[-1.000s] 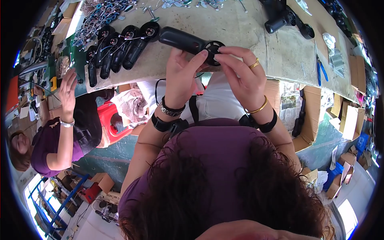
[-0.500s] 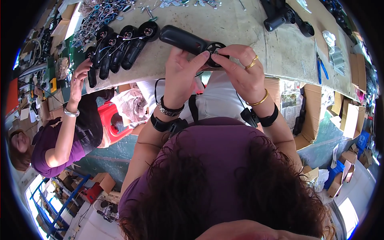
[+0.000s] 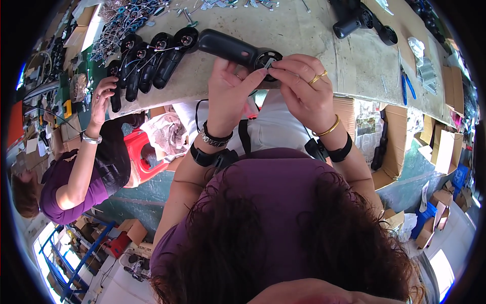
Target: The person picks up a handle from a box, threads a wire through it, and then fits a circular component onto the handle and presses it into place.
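My left hand (image 3: 228, 93) is closed round the near side of a black plastic housing (image 3: 228, 48), which has a long rounded handle and a round open head like a handheld fan's. Its handle points to the far left, over the table's front edge. At the round head, the fingers of my right hand (image 3: 306, 83) are pinched on a small pale part (image 3: 270, 64), too small to make out fully. My left thumb tip presses beside it, nearly meeting the right fingertips.
Several similar black housings (image 3: 169, 66) with wires lie in a row to the left, near a co-worker's hand (image 3: 104, 93). Behind them is a heap of wired parts (image 3: 119, 33). More black housings (image 3: 354, 23) and blue-handled pliers (image 3: 406, 86) lie on the table (image 3: 309, 45) to the right.
The housing has shifted slightly left and turned a little, showing more of its round head. My left thumb has slid, and the pale part shows more at my fingertips.
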A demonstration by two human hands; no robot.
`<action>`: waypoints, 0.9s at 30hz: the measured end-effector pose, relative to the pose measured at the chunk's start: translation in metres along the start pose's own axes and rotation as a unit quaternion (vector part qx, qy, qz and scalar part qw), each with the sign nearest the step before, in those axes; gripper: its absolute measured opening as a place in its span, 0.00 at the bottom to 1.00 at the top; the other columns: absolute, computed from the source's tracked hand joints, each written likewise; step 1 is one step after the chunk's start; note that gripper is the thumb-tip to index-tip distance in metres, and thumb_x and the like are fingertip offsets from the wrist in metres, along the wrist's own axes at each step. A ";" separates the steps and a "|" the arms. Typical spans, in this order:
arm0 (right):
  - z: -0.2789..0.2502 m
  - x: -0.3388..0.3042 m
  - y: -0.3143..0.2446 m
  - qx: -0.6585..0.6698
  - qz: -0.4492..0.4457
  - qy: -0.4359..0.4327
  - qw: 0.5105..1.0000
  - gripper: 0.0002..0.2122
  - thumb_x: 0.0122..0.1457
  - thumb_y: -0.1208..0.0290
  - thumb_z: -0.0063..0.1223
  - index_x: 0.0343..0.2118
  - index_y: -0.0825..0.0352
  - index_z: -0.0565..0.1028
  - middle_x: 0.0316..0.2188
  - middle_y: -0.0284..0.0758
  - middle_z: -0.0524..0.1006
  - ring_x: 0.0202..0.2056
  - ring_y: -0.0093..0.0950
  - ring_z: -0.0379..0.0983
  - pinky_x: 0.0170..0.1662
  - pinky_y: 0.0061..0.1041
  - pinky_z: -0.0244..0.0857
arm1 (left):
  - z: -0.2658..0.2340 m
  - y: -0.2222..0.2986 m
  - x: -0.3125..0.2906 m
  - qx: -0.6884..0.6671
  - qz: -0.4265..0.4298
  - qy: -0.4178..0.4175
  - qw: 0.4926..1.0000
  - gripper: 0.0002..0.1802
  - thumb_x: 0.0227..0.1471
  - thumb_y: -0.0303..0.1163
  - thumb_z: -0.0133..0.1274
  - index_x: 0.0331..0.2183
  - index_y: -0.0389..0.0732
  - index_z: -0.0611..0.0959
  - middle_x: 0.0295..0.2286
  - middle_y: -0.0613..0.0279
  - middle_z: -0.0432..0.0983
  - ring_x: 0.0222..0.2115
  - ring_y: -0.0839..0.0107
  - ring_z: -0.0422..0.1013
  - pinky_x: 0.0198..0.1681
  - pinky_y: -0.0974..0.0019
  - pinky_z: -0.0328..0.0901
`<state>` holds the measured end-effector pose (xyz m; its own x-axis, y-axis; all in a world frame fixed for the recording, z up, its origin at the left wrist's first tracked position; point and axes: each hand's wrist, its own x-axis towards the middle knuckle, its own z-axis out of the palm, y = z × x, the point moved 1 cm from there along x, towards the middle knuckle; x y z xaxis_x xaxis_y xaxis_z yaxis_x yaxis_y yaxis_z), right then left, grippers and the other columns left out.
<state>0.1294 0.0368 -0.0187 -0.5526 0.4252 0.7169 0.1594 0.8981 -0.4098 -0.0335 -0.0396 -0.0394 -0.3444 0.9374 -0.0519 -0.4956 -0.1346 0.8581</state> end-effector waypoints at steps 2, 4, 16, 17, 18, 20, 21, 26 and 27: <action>-0.001 0.001 -0.001 0.003 0.014 0.012 1.000 0.17 0.43 0.89 0.60 0.38 0.67 0.83 0.36 0.35 0.80 0.42 0.37 0.77 0.45 0.31 0.72 | 0.001 0.000 0.000 0.007 0.011 0.007 1.000 0.25 0.52 0.13 0.58 0.51 0.35 0.71 0.48 0.55 0.72 0.46 0.69 0.75 0.50 0.67 0.72; -0.001 0.002 -0.002 0.024 0.027 0.020 0.999 0.16 0.46 0.88 0.60 0.39 0.67 0.82 0.35 0.34 0.81 0.41 0.35 0.77 0.45 0.30 0.72 | 0.001 0.000 0.001 0.010 0.017 0.010 1.000 0.26 0.52 0.13 0.58 0.51 0.35 0.70 0.48 0.55 0.72 0.46 0.69 0.75 0.50 0.68 0.71; -0.009 -0.006 0.018 0.667 0.534 -0.073 0.515 0.14 0.69 0.67 0.51 0.53 0.70 0.74 0.34 0.30 0.80 0.35 0.18 0.75 0.39 0.21 0.71 | -0.002 0.027 0.011 0.489 0.379 -0.265 0.740 0.16 0.49 0.18 0.59 0.41 0.41 0.82 0.45 0.61 0.79 0.50 0.59 0.74 0.50 0.55 0.69; -0.007 -0.004 0.015 0.636 0.534 -0.072 0.552 0.15 0.69 0.66 0.51 0.52 0.70 0.75 0.34 0.30 0.80 0.35 0.18 0.75 0.39 0.20 0.71 | 0.000 0.030 0.011 0.509 0.390 -0.270 0.718 0.18 0.48 0.18 0.59 0.43 0.42 0.82 0.46 0.61 0.78 0.50 0.58 0.74 0.51 0.55 0.68; -0.007 -0.003 0.014 0.603 0.534 -0.071 0.588 0.15 0.70 0.65 0.51 0.52 0.70 0.75 0.34 0.30 0.79 0.35 0.18 0.75 0.38 0.18 0.71 | 0.002 0.032 0.011 0.527 0.401 -0.275 0.696 0.19 0.48 0.18 0.59 0.44 0.43 0.82 0.46 0.61 0.78 0.51 0.56 0.73 0.51 0.55 0.68; -0.006 -0.005 0.016 0.598 0.529 -0.060 0.599 0.15 0.69 0.65 0.51 0.52 0.71 0.74 0.35 0.30 0.80 0.35 0.18 0.76 0.37 0.18 0.71 | 0.005 0.035 0.008 0.545 0.411 -0.280 0.675 0.21 0.47 0.19 0.59 0.45 0.44 0.82 0.46 0.61 0.78 0.51 0.54 0.72 0.52 0.55 0.67; -0.006 -0.007 0.017 0.593 0.523 -0.050 0.610 0.15 0.69 0.66 0.52 0.52 0.71 0.74 0.36 0.31 0.80 0.35 0.18 0.76 0.36 0.17 0.71 | 0.007 0.036 0.006 0.527 0.404 -0.262 0.701 0.20 0.48 0.19 0.59 0.46 0.44 0.82 0.47 0.61 0.78 0.52 0.54 0.72 0.53 0.55 0.67; -0.001 -0.003 0.021 0.529 0.515 0.000 0.675 0.16 0.67 0.69 0.55 0.54 0.70 0.73 0.41 0.32 0.81 0.35 0.19 0.78 0.35 0.18 0.73 | 0.007 0.034 0.008 0.458 0.345 -0.126 0.809 0.19 0.51 0.22 0.60 0.46 0.40 0.81 0.47 0.58 0.77 0.51 0.54 0.73 0.53 0.57 0.67; 0.001 -0.002 0.020 0.529 0.515 -0.001 0.675 0.16 0.67 0.69 0.55 0.54 0.70 0.73 0.41 0.32 0.81 0.35 0.19 0.78 0.35 0.18 0.73 | 0.004 0.033 0.008 0.440 0.321 -0.074 0.835 0.19 0.51 0.22 0.61 0.47 0.39 0.81 0.47 0.57 0.77 0.50 0.55 0.73 0.53 0.58 0.67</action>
<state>0.1333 0.0537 -0.0286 -0.5959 0.7614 -0.2554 -0.2129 -0.4564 -0.8639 -0.0491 -0.0354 -0.0095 -0.1790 0.8010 0.5713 0.5545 -0.3975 0.7311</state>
